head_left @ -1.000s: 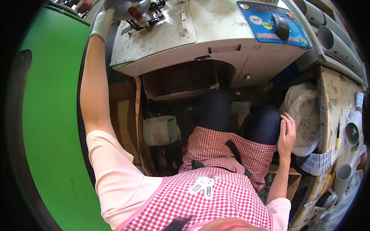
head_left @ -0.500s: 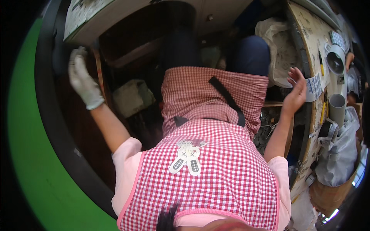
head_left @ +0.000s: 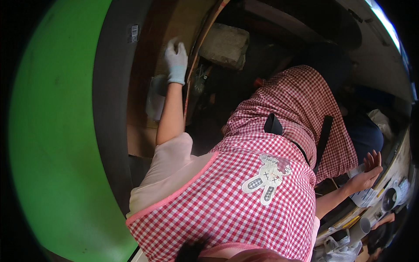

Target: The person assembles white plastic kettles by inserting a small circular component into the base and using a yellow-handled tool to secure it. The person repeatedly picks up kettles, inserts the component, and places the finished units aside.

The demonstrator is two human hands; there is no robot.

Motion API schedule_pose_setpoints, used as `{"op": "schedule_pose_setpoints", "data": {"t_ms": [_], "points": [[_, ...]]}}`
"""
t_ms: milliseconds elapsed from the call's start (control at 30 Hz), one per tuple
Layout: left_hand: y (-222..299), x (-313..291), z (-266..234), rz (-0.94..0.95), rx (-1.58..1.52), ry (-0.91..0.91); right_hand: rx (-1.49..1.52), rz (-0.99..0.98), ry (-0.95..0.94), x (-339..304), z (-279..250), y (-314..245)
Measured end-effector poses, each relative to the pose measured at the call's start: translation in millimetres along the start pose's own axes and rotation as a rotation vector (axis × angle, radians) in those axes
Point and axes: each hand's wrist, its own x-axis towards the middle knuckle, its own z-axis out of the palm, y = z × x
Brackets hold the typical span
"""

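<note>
Got gloved left hand [head_left: 176, 56] at the cardboard box [head_left: 140, 140], over or inside unclear, with bent, blurred fingers; can't tell if pinching anything. Can see pale grey item [head_left: 154, 102] in the box, near that hand. Got bare right hand [head_left: 366, 177] loosely spread, visibly holding nothing, near the table [head_left: 396, 166] with grey pipe pieces [head_left: 360, 228]. Can't confirm any grasp made; can't judge amount done or left.
</note>
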Motion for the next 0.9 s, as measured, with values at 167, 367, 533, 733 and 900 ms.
{"op": "schedule_pose_setpoints", "data": {"t_ms": [167,367,533,733,900], "points": [[-49,3,-81,-0.174,1.039,-0.275,0.051,0.099,0.046,11,21,-21],[-17,-9,-130,-0.37,0.997,-0.481,0.082,0.037,-0.102,0,17,-31],[147,-70,-112,0.508,0.371,0.14,0.42,0.111,-0.493,-12,57,-83],[307,-150,-49,1.234,-0.446,-0.391,1.375,0.536,-0.775,-15,95,-101],[355,-138,-51,1.128,-0.635,-1.264,1.232,0.624,-0.524,-30,44,-77]]}}
